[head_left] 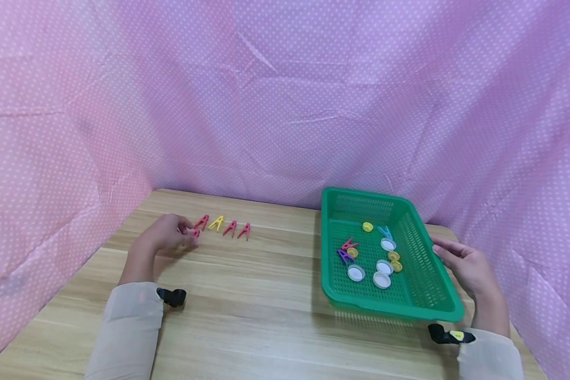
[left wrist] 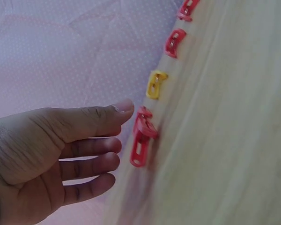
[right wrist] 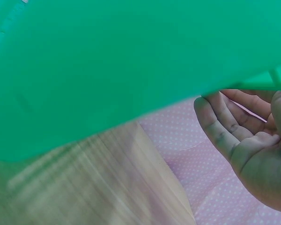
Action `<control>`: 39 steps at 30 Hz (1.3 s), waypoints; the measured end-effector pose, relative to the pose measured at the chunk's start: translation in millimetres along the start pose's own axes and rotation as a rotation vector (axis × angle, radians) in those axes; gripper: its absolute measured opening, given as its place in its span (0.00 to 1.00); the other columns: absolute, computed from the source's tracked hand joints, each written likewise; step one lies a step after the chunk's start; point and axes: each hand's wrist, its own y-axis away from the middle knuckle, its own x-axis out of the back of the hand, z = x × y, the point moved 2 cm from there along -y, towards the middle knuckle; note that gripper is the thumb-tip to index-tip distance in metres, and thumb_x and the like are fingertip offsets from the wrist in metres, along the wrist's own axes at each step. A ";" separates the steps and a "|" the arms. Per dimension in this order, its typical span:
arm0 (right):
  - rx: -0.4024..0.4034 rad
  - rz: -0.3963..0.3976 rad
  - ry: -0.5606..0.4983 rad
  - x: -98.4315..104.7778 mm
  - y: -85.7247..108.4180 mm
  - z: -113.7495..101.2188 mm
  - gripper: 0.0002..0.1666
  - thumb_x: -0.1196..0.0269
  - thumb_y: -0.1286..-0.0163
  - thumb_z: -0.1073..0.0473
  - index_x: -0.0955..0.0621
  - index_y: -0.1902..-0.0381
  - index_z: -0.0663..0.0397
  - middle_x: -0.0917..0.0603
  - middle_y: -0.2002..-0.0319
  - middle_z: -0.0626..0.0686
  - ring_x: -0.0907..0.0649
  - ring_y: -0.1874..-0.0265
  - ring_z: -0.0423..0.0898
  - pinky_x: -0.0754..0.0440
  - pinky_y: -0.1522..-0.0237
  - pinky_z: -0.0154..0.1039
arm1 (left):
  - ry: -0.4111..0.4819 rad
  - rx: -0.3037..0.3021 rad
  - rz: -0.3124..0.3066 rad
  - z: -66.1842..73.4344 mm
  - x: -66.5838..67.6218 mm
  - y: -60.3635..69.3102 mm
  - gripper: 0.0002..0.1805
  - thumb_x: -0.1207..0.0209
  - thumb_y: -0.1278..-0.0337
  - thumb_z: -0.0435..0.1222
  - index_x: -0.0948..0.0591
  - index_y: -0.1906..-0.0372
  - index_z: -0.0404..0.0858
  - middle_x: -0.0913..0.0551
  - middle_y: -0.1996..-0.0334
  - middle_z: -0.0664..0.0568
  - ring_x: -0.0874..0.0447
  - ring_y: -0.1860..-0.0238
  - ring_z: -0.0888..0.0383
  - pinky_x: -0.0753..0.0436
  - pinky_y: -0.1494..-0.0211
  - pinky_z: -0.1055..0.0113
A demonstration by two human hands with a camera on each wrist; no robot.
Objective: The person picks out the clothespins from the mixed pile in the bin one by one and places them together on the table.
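My left hand (head_left: 168, 232) is beside the left end of a row of clothespins, fingers relaxed. Closest to it, a pink clothespin (head_left: 196, 233) lies by another pink one (head_left: 201, 221); in the left wrist view these overlap, just off the thumb tip of that hand (left wrist: 61, 150). A yellow clothespin (head_left: 216, 223) and two more pink ones (head_left: 230, 228) continue the row rightward. On the right, my right hand (head_left: 472, 272) grips the side rim of a green basket (head_left: 330, 253). The right wrist view has this hand (right wrist: 253, 140) with its fingers against the basket's edge (right wrist: 107, 84).
Inside the basket are white lids (head_left: 355, 273), several yellow caps (head_left: 368, 227), and pink, purple (head_left: 345, 256) and blue (head_left: 385, 232) clothespins. The wooden table (head_left: 247, 306) meets a pink dotted cloth (head_left: 275, 105) at its back and sides.
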 end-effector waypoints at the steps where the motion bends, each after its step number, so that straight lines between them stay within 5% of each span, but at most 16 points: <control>1: -0.001 -0.001 0.009 0.1 0.0 -0.2 0.27 0.36 0.25 0.51 0.20 0.34 0.60 0.14 0.55 0.30 0.17 0.55 0.26 0.20 0.57 0.23 | -0.011 -0.015 0.013 2.5 1.4 0.1 0.24 0.30 0.42 0.40 0.17 0.46 0.29 0.17 0.62 0.46 0.21 0.62 0.52 0.22 0.59 0.58; 7: -0.004 -0.008 0.033 0.0 0.8 -0.8 0.29 0.37 0.24 0.50 0.22 0.32 0.61 0.14 0.54 0.29 0.18 0.55 0.26 0.20 0.56 0.22 | -0.068 -0.124 0.086 20.0 7.3 -2.7 0.22 0.31 0.40 0.39 0.17 0.47 0.26 0.15 0.63 0.44 0.18 0.61 0.50 0.19 0.55 0.51; 15: -0.011 0.000 0.057 0.8 2.4 -1.2 0.30 0.37 0.24 0.49 0.23 0.32 0.61 0.15 0.54 0.28 0.18 0.54 0.25 0.20 0.56 0.22 | -0.091 -0.202 0.106 48.0 5.1 -11.3 0.17 0.31 0.39 0.37 0.15 0.52 0.28 0.15 0.66 0.48 0.19 0.64 0.53 0.19 0.52 0.51; 30: -0.010 -0.011 0.015 -0.8 1.4 0.3 0.29 0.36 0.24 0.50 0.22 0.33 0.60 0.14 0.54 0.30 0.18 0.55 0.27 0.19 0.56 0.23 | -0.119 -0.401 0.088 111.9 -17.3 -20.5 0.19 0.31 0.40 0.37 0.16 0.48 0.29 0.15 0.64 0.47 0.19 0.64 0.54 0.19 0.56 0.55; 39: -0.006 -0.006 0.002 -0.3 1.0 0.5 0.28 0.36 0.25 0.51 0.21 0.33 0.60 0.14 0.55 0.29 0.17 0.55 0.27 0.20 0.57 0.23 | -0.211 -0.494 0.032 156.2 -29.3 -33.8 0.19 0.34 0.34 0.40 0.16 0.46 0.31 0.13 0.61 0.45 0.14 0.63 0.55 0.18 0.46 0.53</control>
